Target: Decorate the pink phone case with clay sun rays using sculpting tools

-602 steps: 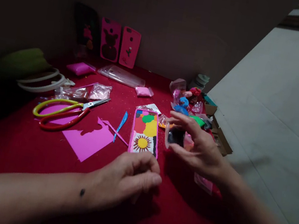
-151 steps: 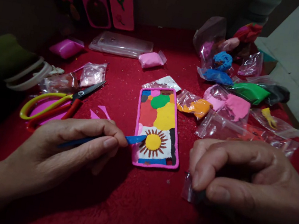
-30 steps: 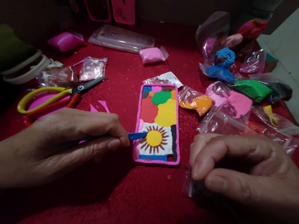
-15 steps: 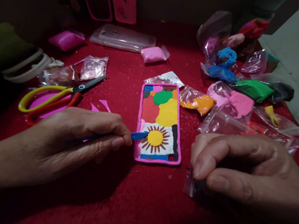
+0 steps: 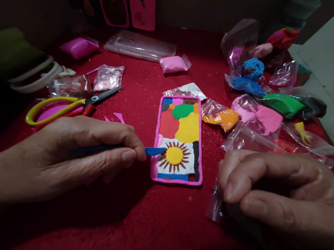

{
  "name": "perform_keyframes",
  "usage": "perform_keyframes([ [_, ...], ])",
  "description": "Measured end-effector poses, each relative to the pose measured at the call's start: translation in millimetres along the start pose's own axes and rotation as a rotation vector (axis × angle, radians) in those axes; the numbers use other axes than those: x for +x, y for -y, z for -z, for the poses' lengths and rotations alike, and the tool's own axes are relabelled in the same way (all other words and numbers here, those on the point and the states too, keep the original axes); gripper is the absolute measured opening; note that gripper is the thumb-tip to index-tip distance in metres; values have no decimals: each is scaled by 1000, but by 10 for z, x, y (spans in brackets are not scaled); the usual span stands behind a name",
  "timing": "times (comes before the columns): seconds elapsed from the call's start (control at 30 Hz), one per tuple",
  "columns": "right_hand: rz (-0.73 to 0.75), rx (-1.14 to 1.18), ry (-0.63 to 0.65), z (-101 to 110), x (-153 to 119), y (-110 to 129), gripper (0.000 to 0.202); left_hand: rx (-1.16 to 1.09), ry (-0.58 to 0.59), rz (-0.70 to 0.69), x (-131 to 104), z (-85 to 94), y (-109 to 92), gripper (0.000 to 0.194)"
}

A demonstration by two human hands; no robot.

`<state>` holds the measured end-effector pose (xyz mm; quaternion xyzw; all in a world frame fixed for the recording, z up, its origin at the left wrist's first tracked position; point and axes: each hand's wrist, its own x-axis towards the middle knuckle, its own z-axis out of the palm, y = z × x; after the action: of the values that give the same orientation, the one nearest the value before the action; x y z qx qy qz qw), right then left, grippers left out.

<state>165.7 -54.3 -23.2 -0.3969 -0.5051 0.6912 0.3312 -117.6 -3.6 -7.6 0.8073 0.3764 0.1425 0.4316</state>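
A phone case (image 5: 188,129) covered in patches of coloured clay, with a pink rim, lies on the red cloth. On its white patch is a yellow disc (image 5: 174,155) ringed by brown petals. My left hand (image 5: 100,148) grips a blue modelling tool (image 5: 154,151), whose tip reaches the petals on the disc's left side. To the right of the case, my right hand (image 5: 270,192) is closed, thumb against curled fingers. What it pinches, if anything, is too dark to make out. A clear plastic bag (image 5: 213,206) with something dark lies partly under it.
Scissors (image 5: 57,109) with yellow and red handles lie beyond my left hand. Clear phone cases (image 5: 144,46) and a pink clay packet (image 5: 174,64) lie farther back. Bags of orange (image 5: 222,117), green (image 5: 282,104) and blue clay (image 5: 246,85) crowd the right side.
The view has shifted slightly. The blue tool's tip stays at the petals left of the yellow disc. My right hand sits a little farther right, still closed.
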Motion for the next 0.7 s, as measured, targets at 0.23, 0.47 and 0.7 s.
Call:
perform_keyframes([
  [0.23,-12,-6,-2,-28,1,9,6,-41,20,-18,25,-10,19,19],
  [0.47,0,-23,-17,-28,26,11,8,-33,8,-17,37,-35,24,20],
  [0.7,5,-26,-28,-40,29,35,8,-22,13,33,30,-22,13,15],
])
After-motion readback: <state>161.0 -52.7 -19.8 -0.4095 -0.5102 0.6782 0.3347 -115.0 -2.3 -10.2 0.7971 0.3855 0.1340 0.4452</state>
